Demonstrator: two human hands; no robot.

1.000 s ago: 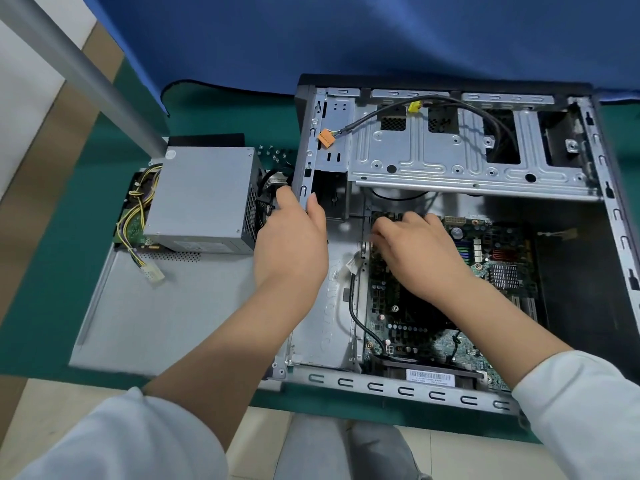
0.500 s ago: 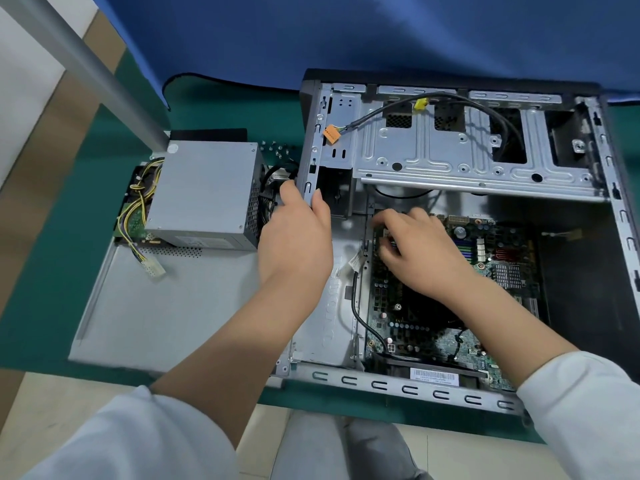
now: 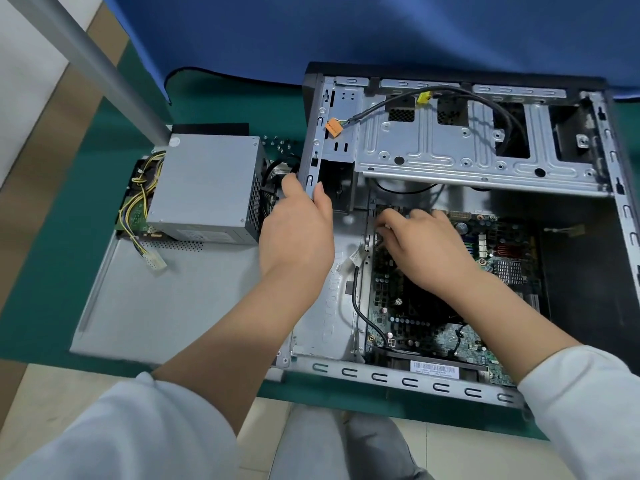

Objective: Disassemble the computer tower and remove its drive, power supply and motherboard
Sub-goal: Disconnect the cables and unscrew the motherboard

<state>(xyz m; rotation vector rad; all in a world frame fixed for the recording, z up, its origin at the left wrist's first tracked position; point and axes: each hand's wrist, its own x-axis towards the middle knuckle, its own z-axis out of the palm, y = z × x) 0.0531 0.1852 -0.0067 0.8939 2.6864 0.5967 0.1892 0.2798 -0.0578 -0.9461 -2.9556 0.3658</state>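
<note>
The open computer tower (image 3: 485, 157) lies on its side on the green table. My left hand (image 3: 298, 230) grips the tower's left metal edge, thumb inside and fingers outside. My right hand (image 3: 426, 251) lies on the green motherboard (image 3: 498, 268) inside the case, fingers curled down at the board's upper left corner; what they hold is hidden. The grey power supply (image 3: 204, 188) sits outside the case on the removed side panel (image 3: 166, 306), its yellow and black cables (image 3: 138, 202) trailing left.
Several loose screws (image 3: 277, 142) lie on the green mat behind the power supply. A black drive (image 3: 211, 128) sits behind the power supply. A grey pole (image 3: 93, 60) slants at upper left. Blue cloth (image 3: 346, 29) hangs behind the case.
Both hands stay nearly where they were. The right hand's fingers have shifted slightly at the motherboard's upper left corner. The camera has tilted a little.
</note>
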